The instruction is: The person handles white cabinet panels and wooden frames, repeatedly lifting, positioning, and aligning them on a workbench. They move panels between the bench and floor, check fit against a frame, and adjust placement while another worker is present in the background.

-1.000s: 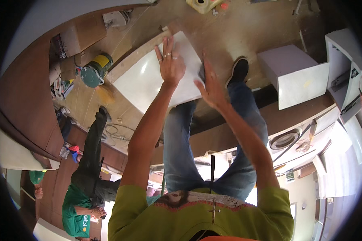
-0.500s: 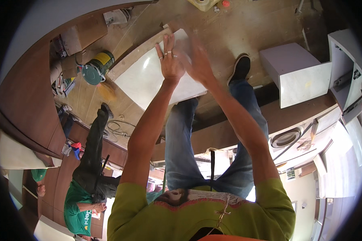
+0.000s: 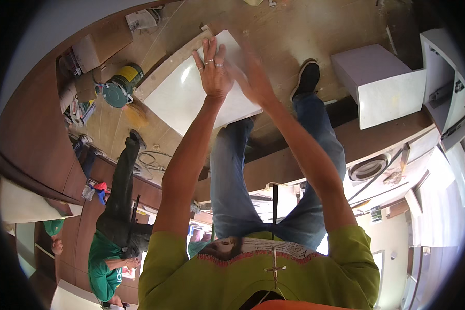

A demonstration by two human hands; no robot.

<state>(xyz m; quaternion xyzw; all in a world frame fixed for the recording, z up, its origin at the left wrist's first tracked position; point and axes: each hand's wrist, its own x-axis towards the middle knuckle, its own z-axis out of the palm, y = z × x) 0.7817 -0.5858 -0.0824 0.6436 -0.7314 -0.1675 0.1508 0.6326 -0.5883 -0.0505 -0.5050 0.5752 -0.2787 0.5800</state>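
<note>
A white rectangular panel (image 3: 186, 93) lies tilted on the wooden floor ahead of my legs. My left hand (image 3: 213, 70), with rings on two fingers, rests flat on the panel's far part, fingers spread. My right hand (image 3: 254, 78) is right beside it over the panel's right edge. It is blurred, with an open palm and nothing in it. My jeans-clad legs and one dark shoe (image 3: 307, 77) stand just right of the panel.
A white box-shaped cabinet part (image 3: 382, 88) sits at the right. A green and yellow round machine (image 3: 120, 88) stands left of the panel, with cables (image 3: 152, 160) on the floor. Another person in a green shirt (image 3: 106, 258) is at lower left. Brown cabinet fronts (image 3: 36, 144) line the left.
My right hand has swept left across the panel, from its right edge to next to my left hand. My left hand has stayed in place on the panel.
</note>
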